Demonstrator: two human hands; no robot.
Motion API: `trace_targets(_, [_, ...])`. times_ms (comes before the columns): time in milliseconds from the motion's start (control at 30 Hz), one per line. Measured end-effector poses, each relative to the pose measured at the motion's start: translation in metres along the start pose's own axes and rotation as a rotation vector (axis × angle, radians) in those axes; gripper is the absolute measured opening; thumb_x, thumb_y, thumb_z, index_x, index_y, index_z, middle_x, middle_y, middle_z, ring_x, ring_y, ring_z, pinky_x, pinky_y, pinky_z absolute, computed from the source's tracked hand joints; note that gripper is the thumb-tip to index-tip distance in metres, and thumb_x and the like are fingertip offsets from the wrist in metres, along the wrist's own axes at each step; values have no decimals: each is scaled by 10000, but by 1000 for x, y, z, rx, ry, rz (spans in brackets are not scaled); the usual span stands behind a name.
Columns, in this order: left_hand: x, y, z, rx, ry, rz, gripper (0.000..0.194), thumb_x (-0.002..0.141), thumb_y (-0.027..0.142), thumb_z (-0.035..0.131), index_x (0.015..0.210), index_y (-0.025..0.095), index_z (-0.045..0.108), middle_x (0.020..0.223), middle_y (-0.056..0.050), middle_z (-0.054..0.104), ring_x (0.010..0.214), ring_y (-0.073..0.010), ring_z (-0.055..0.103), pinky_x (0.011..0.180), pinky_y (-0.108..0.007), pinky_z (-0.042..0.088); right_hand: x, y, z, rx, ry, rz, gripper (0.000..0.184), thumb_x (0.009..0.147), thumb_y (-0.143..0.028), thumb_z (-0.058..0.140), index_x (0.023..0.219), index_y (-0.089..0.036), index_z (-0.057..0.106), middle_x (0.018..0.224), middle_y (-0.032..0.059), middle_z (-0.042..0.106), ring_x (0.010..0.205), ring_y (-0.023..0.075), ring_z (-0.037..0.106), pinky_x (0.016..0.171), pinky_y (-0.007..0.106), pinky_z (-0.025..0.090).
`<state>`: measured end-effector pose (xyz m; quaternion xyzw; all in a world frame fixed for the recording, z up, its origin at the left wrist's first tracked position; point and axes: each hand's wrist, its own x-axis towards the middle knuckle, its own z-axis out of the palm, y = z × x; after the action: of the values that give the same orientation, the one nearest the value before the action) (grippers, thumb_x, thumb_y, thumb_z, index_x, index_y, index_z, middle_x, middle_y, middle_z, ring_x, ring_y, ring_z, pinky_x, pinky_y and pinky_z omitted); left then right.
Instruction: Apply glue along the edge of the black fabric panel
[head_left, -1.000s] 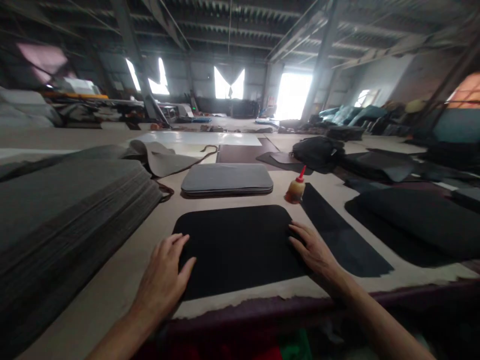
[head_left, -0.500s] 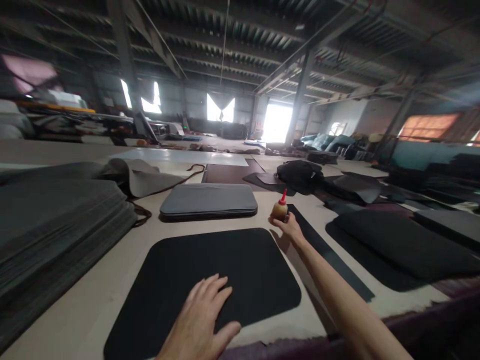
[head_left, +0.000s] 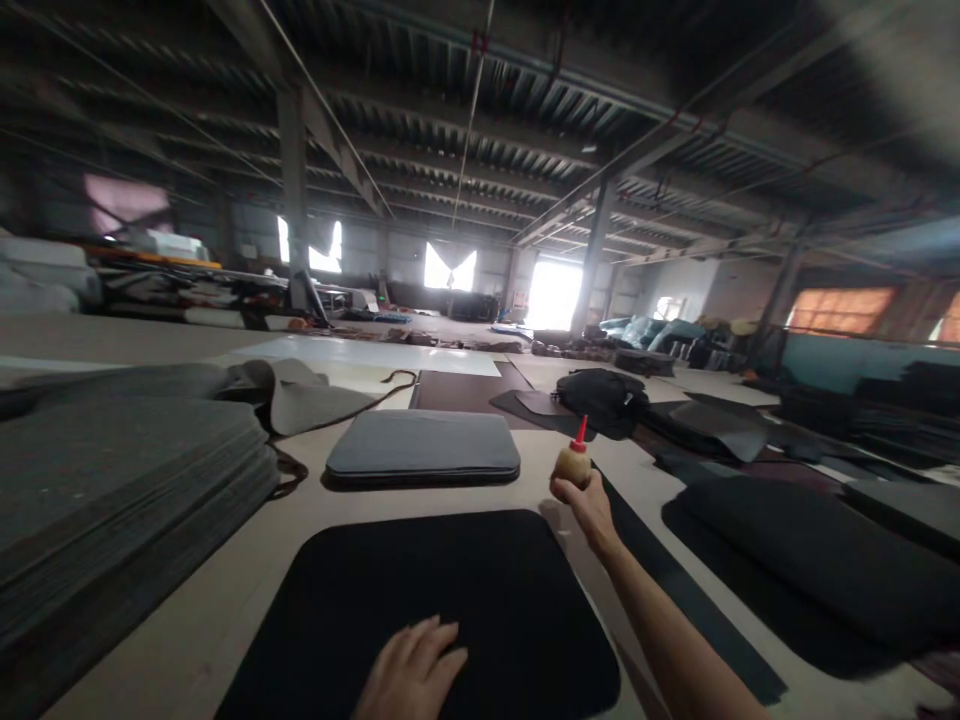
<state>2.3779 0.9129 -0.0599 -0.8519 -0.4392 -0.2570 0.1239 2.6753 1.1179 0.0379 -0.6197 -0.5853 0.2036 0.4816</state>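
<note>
The squeeze bottle [head_left: 571, 466] is upright just beyond the black sheet's far right corner, gripped by the right hand [head_left: 590, 510] with the thumb across its near side. Whether its base touches the tabletop [head_left: 195, 625] cannot be told. It looks light, with a rounded, yielding body that probably gives under pressure; the low body is the place to hold, and a gentle grip would suit it. The slim red nozzle [head_left: 581, 432] points up, a poor handle and likely the easiest part to knock.

The left hand [head_left: 412, 672] lies over the near part of the black sheet [head_left: 450, 570], palm down, fingers slightly parted, grasping nothing. The sheet looks thin, flat and fairly flexible, apt to slide if pushed; its rounded edges offer the best hold.

The grey stack [head_left: 424, 443] sits left of the bottle, across a narrow strip of bare surface. Close on the right, the dark strip [head_left: 696, 595] slants from the bottle toward the near right, with the dark pile [head_left: 810, 560] past it. The thick layered stack [head_left: 135, 490] bounds the left side, so the wider bare surface is left of the sheet.
</note>
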Motion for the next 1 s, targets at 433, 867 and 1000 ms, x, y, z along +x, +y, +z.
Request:
trace_targets(433, [15, 49, -43, -188, -178, -245, 618, 874, 638, 651, 1279, 175, 589, 1398, -109, 550, 1349, -327, 438, 1145, -526, 372, -125, -75, -9, 102, -713, -249, 584, 738, -568, 759, 1187, -229, 604, 1021, 59, 686, 901, 280, 647, 749, 345, 541])
trace_targets(867, [16, 50, -49, -209, -203, -230, 494, 920, 620, 585, 1163, 191, 619, 1449, -96, 507, 1357, -304, 441, 1153, -482, 373, -163, -104, 43, 396, -1034, -143, 565, 811, -574, 742, 1237, -278, 517, 987, 22, 628, 833, 203, 614, 695, 279, 523])
trace_targets(1000, [16, 50, -48, -264, -279, -221, 555, 978, 577, 483, 1348, 166, 520, 1385, -124, 559, 1288, -301, 517, 1097, -441, 437, -172, -117, 47, 268, -1114, -228, 541, 819, -583, 734, 1205, -264, 528, 949, 9, 611, 812, 188, 600, 674, 261, 500])
